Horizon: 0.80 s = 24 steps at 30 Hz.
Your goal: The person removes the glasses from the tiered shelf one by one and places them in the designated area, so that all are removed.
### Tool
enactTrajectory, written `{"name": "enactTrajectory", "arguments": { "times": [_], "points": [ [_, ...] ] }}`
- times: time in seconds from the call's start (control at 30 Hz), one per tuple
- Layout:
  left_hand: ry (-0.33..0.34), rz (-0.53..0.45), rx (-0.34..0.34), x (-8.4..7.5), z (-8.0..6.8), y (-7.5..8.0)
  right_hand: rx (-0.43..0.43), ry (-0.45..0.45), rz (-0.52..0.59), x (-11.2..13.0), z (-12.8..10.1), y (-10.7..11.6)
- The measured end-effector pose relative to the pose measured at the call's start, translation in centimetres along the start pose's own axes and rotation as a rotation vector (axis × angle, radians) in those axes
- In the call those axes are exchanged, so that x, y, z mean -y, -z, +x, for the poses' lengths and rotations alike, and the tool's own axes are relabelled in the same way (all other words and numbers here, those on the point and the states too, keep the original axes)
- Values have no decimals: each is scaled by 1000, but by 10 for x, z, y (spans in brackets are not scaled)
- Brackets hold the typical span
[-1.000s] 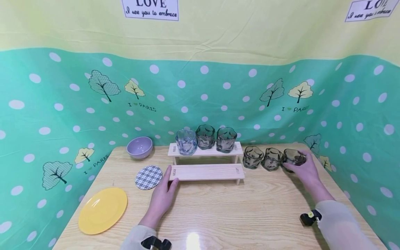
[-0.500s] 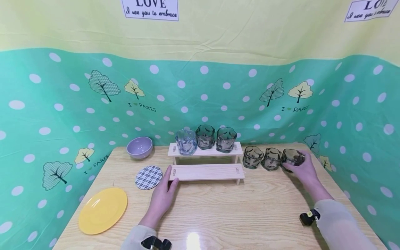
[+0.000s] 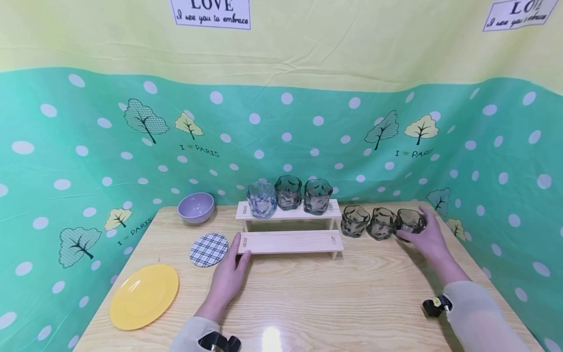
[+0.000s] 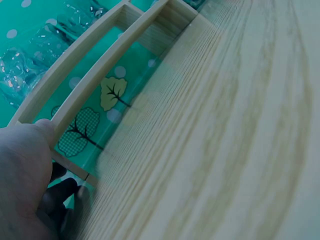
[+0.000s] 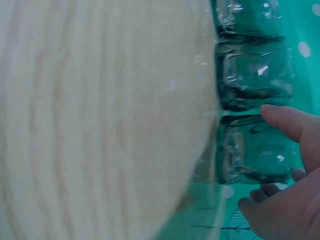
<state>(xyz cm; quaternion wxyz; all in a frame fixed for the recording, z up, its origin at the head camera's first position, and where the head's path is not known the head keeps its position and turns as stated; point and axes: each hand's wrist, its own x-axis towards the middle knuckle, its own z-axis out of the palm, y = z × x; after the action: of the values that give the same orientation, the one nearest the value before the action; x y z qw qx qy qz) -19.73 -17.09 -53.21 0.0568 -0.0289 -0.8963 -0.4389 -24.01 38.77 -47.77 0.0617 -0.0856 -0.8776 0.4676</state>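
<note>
A pale wooden two-step rack (image 3: 290,241) stands mid-table with three glasses on its upper step: a clear bluish one (image 3: 261,199), a green one (image 3: 288,192) and a grey one (image 3: 318,196). My left hand (image 3: 239,250) lies flat on the table, its thumb (image 4: 45,127) touching the left end of the lower step. Right of the rack three grey glasses stand in a row. My right hand (image 3: 414,226) grips the rightmost glass (image 3: 409,218), which still stands on the table, thumb (image 5: 290,122) in front and fingers behind.
A lilac bowl (image 3: 196,207), a checked round coaster (image 3: 209,249) and a yellow plate (image 3: 144,295) sit left of the rack. The other two grey glasses (image 3: 355,221), (image 3: 381,224) stand close beside the gripped one. A green dotted cloth backs the wooden table (image 3: 334,298).
My right hand's fingers have drawn slightly closer round the rightmost glass. The left hand and everything else have stayed put.
</note>
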Motion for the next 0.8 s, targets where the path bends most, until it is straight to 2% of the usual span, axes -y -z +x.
{"name": "enactTrajectory", "arguments": {
  "times": [0.13,0.23,0.47,0.8],
  "points": [
    [-5,-2,1,0,0,0,-20,64,-81,13,-2,6],
    [-9,-1,1,0,1,0,-24,62,-106,25,-5,10],
    [-15,-5,1,0,1,1,-23,78,-113,54,-15,13],
    [-8,-4,5,1,0,1,-6,129,-91,83,-19,2]
  ]
}}
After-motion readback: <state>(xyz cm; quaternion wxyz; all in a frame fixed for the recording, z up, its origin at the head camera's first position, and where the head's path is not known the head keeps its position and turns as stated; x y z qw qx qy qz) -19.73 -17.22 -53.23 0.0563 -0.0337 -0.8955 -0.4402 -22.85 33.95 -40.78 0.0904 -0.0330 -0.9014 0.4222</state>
